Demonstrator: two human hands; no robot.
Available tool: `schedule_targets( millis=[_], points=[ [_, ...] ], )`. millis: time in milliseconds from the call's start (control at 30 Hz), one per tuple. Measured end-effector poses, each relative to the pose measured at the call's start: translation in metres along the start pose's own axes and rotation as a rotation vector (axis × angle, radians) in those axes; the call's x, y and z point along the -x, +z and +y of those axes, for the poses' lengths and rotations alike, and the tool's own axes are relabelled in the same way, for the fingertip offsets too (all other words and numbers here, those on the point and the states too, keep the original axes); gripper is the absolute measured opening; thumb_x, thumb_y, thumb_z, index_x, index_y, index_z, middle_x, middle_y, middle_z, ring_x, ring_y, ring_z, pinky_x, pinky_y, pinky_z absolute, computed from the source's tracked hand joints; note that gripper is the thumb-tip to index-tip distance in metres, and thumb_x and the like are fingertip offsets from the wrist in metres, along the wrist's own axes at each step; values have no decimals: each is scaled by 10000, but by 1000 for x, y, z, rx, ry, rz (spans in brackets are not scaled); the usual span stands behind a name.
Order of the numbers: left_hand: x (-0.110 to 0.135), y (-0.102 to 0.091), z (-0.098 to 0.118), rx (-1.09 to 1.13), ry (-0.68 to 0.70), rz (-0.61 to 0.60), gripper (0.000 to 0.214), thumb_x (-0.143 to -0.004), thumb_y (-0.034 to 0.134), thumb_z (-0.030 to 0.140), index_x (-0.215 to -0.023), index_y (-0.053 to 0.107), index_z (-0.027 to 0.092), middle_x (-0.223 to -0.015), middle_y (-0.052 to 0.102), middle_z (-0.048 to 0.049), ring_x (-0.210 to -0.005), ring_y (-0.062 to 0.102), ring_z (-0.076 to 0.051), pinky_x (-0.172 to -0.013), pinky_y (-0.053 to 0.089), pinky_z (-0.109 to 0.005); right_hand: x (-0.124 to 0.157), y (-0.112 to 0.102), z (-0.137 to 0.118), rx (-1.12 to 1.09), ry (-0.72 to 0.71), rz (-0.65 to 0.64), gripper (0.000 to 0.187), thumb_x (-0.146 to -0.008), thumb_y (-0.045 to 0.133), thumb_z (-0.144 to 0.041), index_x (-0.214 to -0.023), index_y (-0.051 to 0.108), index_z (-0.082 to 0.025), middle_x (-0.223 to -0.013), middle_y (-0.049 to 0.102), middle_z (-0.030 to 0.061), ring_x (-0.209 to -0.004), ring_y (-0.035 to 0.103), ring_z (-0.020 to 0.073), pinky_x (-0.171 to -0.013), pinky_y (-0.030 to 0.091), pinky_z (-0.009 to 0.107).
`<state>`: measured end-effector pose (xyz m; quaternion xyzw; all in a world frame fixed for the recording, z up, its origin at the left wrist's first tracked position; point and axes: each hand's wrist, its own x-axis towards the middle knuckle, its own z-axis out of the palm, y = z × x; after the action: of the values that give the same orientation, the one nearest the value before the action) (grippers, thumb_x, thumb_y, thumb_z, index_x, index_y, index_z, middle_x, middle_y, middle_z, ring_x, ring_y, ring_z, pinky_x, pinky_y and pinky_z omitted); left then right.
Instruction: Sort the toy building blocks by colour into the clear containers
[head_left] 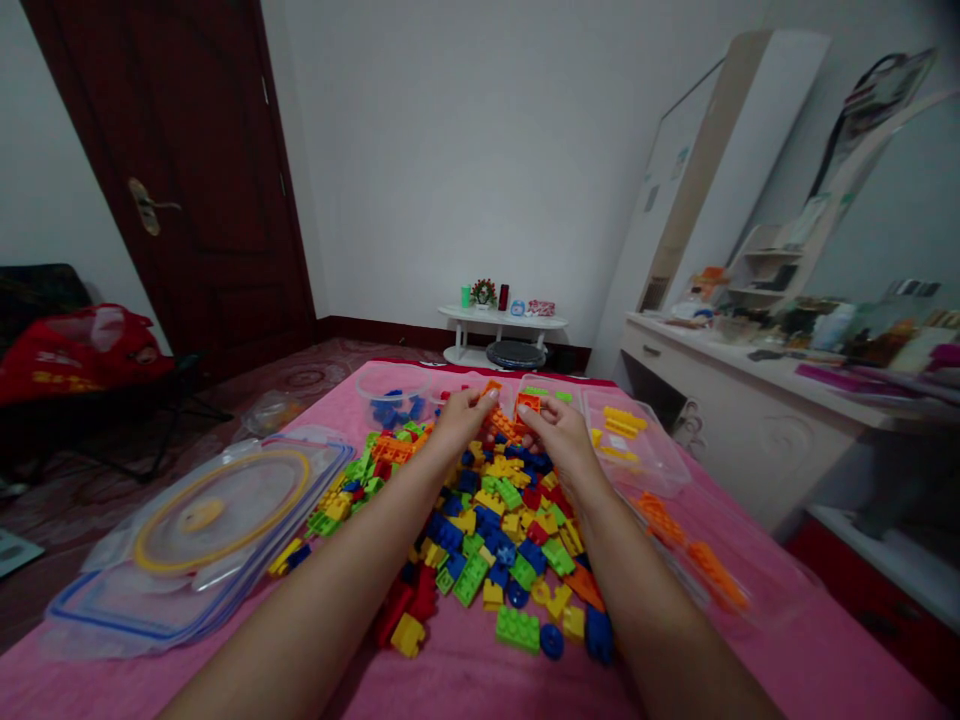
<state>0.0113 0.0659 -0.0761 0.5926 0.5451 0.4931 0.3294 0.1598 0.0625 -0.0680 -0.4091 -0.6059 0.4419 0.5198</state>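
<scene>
You seem to be at the step of picking orange pieces out of the mixed heap of bricks [510, 495], with like colours lying together in the clear tubs around it. Your left hand [461, 418] has its fingers pinched narrow on a small orange piece [492, 387]; your right hand [561, 428] has its fingers closed around an orange brick [528, 402]. Another orange piece [505, 428] lies between them, and you cannot tell here whether any finger grips it. Both hands hang over the heap's far side, toward the counter's [487, 680] far edge, close together but apart. Your forearms come in from the near corners and converge, the right one passing just beside the clear tub [776, 590] with orange pieces [718, 577] along the counter's right edge. If that tub is meant for these, the next move likely calls for drawing the right hand back and rightward, keeping its grip.
</scene>
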Motion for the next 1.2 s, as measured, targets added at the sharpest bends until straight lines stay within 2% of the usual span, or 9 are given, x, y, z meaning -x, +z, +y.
schedule_targets(
  millis=[100, 233, 400, 500, 667, 767, 900, 1067, 1200],
  points=[
    [10, 4, -3, 289, -90, -35, 374, -815, 498, 491, -910, 573, 137, -709, 571, -4, -571, 529, -86, -541, 489, -207, 3, 1, 1, 43, 31, -95, 301, -692, 628, -425, -837, 563, -170, -556, 551, -47, -397, 468, 74, -384, 345, 181],
    [18, 6, -4, 494, -120, -36, 381, -762, 597, 479, -910, 582, 127, -682, 558, 2, -557, 531, -69, -568, 512, -205, 5, 5, 5, 209, 24, -245, 289, -714, 598, -394, -899, 568, -175, -621, 584, -28, -419, 487, 89, -398, 369, 200],
    [22, 0, 5, 565, -147, -69, 393, -733, 635, 489, -881, 576, 130, -746, 601, -24, -569, 588, -94, -577, 539, -254, 5, -9, -14, 755, -228, -124, 188, -714, 574, -296, -847, 620, -172, -778, 655, 31, -641, 572, 141, -579, 424, 237],
    [23, -5, 10, 522, -123, -81, 422, -728, 631, 510, -898, 596, 125, -849, 643, -69, -619, 607, -105, -551, 517, -226, 7, -45, -40, 1044, -262, -27, 233, -736, 574, -326, -904, 648, -183, -864, 674, 63, -749, 590, 174, -640, 413, 252],
    [26, -6, 13, 448, -106, -113, 471, -707, 625, 550, -900, 624, 121, -888, 665, -92, -651, 602, -109, -565, 494, -218, 13, -131, -61, 1337, 16, -21, 364, -638, 692, -403, -938, 673, -197, -796, 677, 73, -670, 613, 191, -580, 403, 266],
    [28, -3, 14, 370, -99, -154, 470, -703, 624, 548, -885, 639, 116, -855, 660, -81, -644, 588, -107, -563, 479, -215, 12, -156, -56, 1351, 119, -27, 459, -616, 710, -444, -1002, 667, -201, -784, 683, 74, -642, 621, 186, -569, 415, 271],
    [33, 2, 17, 258, -62, -289, 458, -717, 598, 556, -861, 647, 124, -746, 632, -38, -586, 546, -94, -530, 450, -203, 14, -132, -56, 1235, 2, -34, 459, -661, 680, -457, -1040, 662, -198, -859, 691, 87, -679, 631, 185, -591, 437, 271],
    [44, 4, 30, 190, 69, -550, 440, -737, 581, 548, -653, 580, 116, -587, 550, 4, -502, 505, -80, -496, 409, -189, 25, -66, -63, 864, -261, -282, 497, -738, 633, -353, -1219, 571, -243, -1022, 674, 60, -736, 622, 158, -632, 459, 263],
    [49, 7, 34, 239, 72, -642, 397, -785, 550, 499, -748, 610, 109, -667, 599, -18, -521, 541, -88, -539, 449, -216, 28, -40, -64, 738, -326, -380, 312, -762, 574, -238, -1055, 675, -208, -946, 700, 40, -724, 617, 146, -642, 462, 256]
  ],
)
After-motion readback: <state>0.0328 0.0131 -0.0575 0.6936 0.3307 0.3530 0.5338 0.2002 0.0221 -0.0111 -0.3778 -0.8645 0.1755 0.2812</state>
